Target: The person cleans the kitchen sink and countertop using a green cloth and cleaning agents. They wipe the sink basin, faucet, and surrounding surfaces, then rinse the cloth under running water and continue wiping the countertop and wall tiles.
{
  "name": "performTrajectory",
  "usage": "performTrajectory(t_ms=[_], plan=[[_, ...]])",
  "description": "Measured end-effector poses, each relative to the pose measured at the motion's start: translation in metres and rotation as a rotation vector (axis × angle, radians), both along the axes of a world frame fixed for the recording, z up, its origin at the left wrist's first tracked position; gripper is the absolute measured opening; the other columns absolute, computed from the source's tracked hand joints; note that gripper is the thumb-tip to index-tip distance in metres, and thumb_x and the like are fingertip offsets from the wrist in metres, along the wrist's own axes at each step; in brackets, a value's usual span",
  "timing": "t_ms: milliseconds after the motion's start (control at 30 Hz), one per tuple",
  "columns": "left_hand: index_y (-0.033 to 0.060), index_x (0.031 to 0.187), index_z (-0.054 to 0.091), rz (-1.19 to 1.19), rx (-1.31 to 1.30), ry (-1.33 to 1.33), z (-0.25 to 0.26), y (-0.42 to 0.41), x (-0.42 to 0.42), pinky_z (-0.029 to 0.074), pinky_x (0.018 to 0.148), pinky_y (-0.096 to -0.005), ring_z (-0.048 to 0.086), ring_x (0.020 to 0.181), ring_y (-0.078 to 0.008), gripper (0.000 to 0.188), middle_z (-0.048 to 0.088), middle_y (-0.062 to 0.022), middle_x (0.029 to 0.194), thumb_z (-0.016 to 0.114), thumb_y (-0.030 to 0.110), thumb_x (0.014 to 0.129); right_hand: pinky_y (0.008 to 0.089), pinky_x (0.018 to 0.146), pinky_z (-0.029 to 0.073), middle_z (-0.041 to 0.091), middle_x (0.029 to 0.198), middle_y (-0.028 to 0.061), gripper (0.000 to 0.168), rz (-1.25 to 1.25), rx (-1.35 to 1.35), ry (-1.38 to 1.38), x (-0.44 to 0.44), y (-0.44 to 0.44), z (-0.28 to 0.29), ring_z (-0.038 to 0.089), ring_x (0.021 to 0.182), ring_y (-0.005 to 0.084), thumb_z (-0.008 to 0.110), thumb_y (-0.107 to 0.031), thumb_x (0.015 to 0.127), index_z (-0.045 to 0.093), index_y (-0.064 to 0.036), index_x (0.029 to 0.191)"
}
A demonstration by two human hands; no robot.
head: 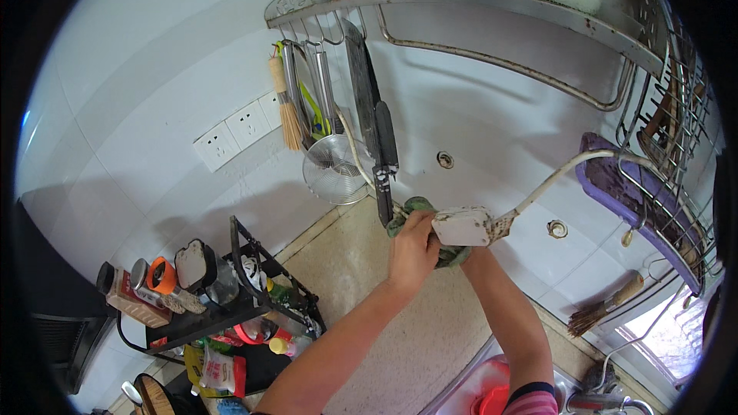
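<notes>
My left hand [412,248] is closed around the left end of a white plastic electrical box [462,226], which looks stained. A dirty white cable [548,184] runs from the box's right end up towards the rack, with a brownish wrap at the joint. Green cloth [452,256] shows below the box, and more of it above my left hand. Of my right hand [474,258], only the wrist area shows; the fingers are hidden behind the box and cloth. Just left of the box, a black-handled knife [381,184] hangs with its handle near my left fingers.
A metal shelf [519,3] with containers spans the wall above. Hooks hold a wire strainer [337,170] and brush [286,104]. A black rack [219,323] of seasonings stands left on the beige countertop [398,346]. Right are a purple tray [599,173], wire basket and sink [461,380].
</notes>
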State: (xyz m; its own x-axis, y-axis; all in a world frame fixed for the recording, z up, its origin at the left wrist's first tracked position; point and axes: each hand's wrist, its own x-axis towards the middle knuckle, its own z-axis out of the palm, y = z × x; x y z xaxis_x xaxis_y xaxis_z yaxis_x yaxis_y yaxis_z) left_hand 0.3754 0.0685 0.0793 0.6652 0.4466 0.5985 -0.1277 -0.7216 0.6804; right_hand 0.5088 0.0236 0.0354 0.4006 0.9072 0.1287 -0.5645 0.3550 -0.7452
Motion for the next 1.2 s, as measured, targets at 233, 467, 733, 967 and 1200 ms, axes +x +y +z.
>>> performTrajectory(t_ms=[233,467,733,967,1200], plan=[[-0.0016,0.095,0.058,-0.044,0.004,0.006,0.007,-0.005,0.001,0.047,0.064,-0.0318,0.06,0.076,-0.0311,0.024,0.059,-0.0162,0.09,0.053,-0.008,0.072,0.0353,0.073,0.05,0.059,0.093,0.0098,0.025,0.007,-0.029,-0.042,0.01,-0.003,0.004,0.058,0.085,0.0221,0.046,-0.023,0.088,0.055,-0.006,0.104],[-0.0028,0.094,0.057,-0.087,0.018,-0.051,0.009,-0.001,0.006,0.048,0.059,-0.0307,0.062,0.071,-0.0288,0.024,0.06,-0.0161,0.09,0.051,-0.009,0.072,0.0347,0.073,0.05,0.059,0.092,0.0094,0.025,0.011,-0.078,-0.15,0.029,0.003,0.018,0.058,0.084,0.0215,0.047,-0.024,0.088,0.056,-0.005,0.103],[-0.0041,0.096,0.058,-0.129,0.079,-0.146,0.041,0.0,0.008,0.048,0.058,-0.027,0.063,0.071,-0.025,0.029,0.06,-0.0163,0.091,0.05,-0.013,0.07,0.0341,0.073,0.05,0.06,0.091,0.009,0.025,0.002,-0.127,-0.282,0.054,0.027,0.039,0.058,0.083,0.0209,0.048,-0.024,0.088,0.057,-0.005,0.102],[-0.0024,0.098,0.059,-0.097,0.093,-0.095,0.048,0.011,-0.002,0.048,0.062,-0.0266,0.062,0.076,-0.0297,0.033,0.06,-0.0163,0.091,0.05,-0.013,0.068,0.0335,0.072,0.05,0.06,0.09,0.0086,0.025,0.043,-0.174,-0.277,0.044,0.038,0.03,0.058,0.083,0.0203,0.049,-0.024,0.088,0.057,-0.005,0.102],[-0.001,0.099,0.058,-0.17,0.123,-0.084,0.033,0.018,-0.003,0.049,0.066,-0.0316,0.061,0.079,-0.0327,0.033,0.059,-0.0162,0.096,0.049,-0.011,0.069,0.0329,0.072,0.05,0.061,0.089,0.0082,0.026,0.039,-0.212,-0.27,0.043,0.031,0.023,0.059,0.082,0.0197,0.05,-0.025,0.087,0.058,-0.005,0.101]])
